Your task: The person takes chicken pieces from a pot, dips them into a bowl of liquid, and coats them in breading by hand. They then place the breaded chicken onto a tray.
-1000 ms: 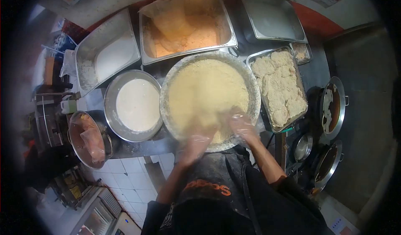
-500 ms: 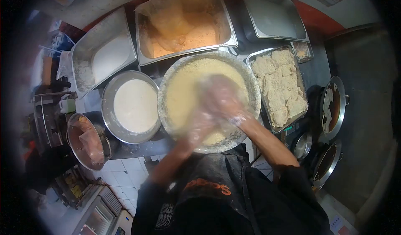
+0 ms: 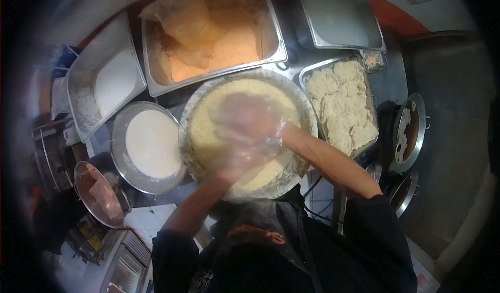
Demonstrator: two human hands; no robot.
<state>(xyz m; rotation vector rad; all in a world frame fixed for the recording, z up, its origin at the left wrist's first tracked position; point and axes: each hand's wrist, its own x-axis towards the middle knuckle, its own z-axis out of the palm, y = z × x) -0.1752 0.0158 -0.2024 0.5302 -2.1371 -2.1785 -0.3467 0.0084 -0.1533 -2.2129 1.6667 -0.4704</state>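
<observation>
Both hands are over the large round bowl (image 3: 194, 100) of pale yellow crumbs (image 3: 208, 92), close together near its middle. My right hand (image 3: 255, 118) is smeared by motion, above and beside the other one. My left hand (image 3: 237, 160) lies lower in the bowl, also blurred. Whitish crumbs or flour coat both hands and wrists. Whether something is between them cannot be made out. Right of the bowl is a metal tray with coated pieces (image 3: 346, 100). On the left stands a round bowl of white liquid (image 3: 153, 144).
Behind are a metal pan of orange powder (image 3: 234, 45) with a plastic bag, a pan of white powder (image 3: 114, 82) and a pan of cloudy liquid (image 3: 341, 24). A pot (image 3: 101, 194) stands lower left. Two round pans, one of them (image 3: 409, 131) nearer, are at the right.
The view has shifted, so the bowls and pans at the left sit further left. My right hand has moved left within the crumb bowl, and both hands remain close together.
</observation>
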